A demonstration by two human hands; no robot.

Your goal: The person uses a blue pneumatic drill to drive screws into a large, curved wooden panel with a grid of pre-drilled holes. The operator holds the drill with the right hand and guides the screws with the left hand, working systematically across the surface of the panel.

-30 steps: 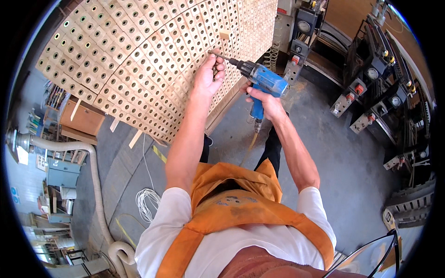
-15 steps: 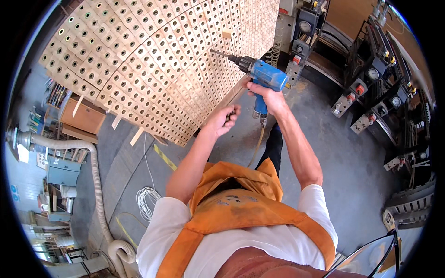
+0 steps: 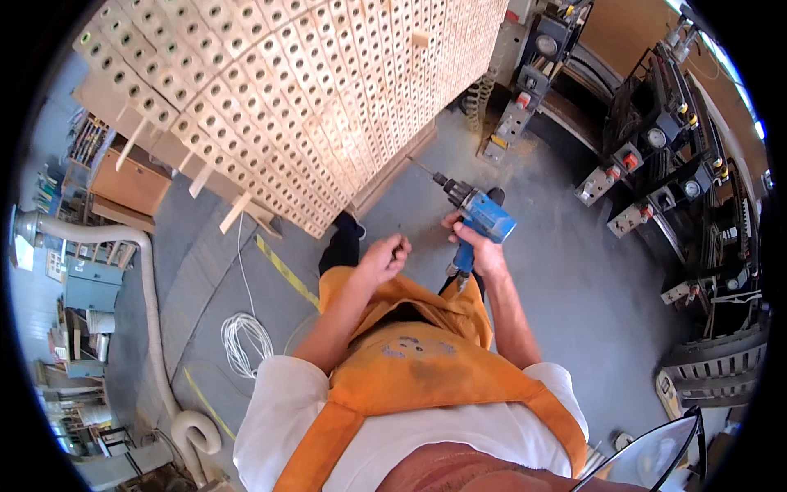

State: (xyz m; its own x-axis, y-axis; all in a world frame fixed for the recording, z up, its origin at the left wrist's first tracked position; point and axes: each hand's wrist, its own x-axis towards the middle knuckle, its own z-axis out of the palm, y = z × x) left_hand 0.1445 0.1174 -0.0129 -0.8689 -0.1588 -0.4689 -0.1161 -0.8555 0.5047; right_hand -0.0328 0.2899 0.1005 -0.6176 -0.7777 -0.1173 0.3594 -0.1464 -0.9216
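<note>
My right hand [image 3: 485,252] is wrapped round the grip of a blue pneumatic drill [image 3: 490,216]. Its long thin bit points up and left, apart from the panel, and a hose fitting shows below the grip. My left hand [image 3: 384,259] is curled closed in front of the orange apron [image 3: 443,373]. Something small and dark seems to be in its fingers, too little seen to name. Beyond both hands stands a large curved wooden panel [image 3: 307,90] covered in rows of dark-rimmed holes. A small wooden block [image 3: 422,38] sticks out from its face.
Black machinery with gauges [image 3: 656,138] lines the right side. A coiled hose [image 3: 479,100] hangs by it. On the grey floor at left lie a white cable coil [image 3: 246,344] and a thick ribbed hose [image 3: 156,328]. Wooden strips [image 3: 235,212] jut from the panel's lower edge.
The drill in my right hand has come down and back, away from the panel's face. My left hand has also dropped nearer my body. My view has shifted, and a dark-clad leg shows by the panel.
</note>
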